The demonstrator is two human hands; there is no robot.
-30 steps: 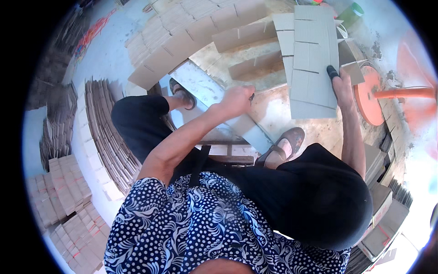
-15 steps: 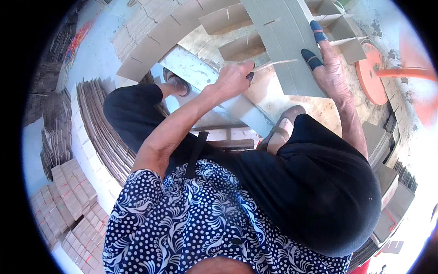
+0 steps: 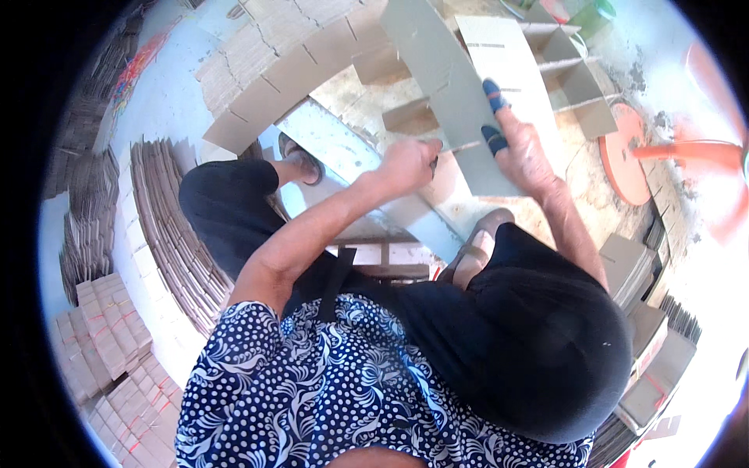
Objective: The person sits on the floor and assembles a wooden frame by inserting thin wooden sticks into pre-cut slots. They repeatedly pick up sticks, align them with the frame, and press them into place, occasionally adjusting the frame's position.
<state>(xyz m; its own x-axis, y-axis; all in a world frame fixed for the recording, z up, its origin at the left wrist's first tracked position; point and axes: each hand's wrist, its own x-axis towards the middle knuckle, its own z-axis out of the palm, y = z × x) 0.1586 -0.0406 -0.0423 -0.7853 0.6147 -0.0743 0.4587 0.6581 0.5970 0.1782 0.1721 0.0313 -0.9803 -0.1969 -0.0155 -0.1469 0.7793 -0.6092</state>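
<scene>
My left hand (image 3: 409, 165) is closed, fingers pinched at the near end of a narrow cardboard strip (image 3: 465, 147) seen edge-on. That strip meets a long grey slotted cardboard panel (image 3: 437, 82) standing tilted in front of me. On the panel's right edge my right hand (image 3: 524, 154) grips, two fingers in dark covers lying along it; its thumb is hidden. Just right of that panel lies a paler slotted cardboard sheet (image 3: 505, 58). More cardboard dividers (image 3: 409, 117) cross behind the panel, and an interlocked divider grid (image 3: 573, 78) stands to the right.
A row of slotted cardboard (image 3: 285, 74) curves at far left. Stacked sheets (image 3: 168, 226) stand beside my left knee, with tied bundles (image 3: 117, 327) nearer. An orange round-based stand (image 3: 624, 152) and a green container (image 3: 593, 17) are at right. Both my feet flank the wooden work surface (image 3: 546, 199).
My right hand has moved left and slightly down with the grey panel, which now tilts more. The paler sheet shows apart from it at right. My left hand has shifted slightly right and down.
</scene>
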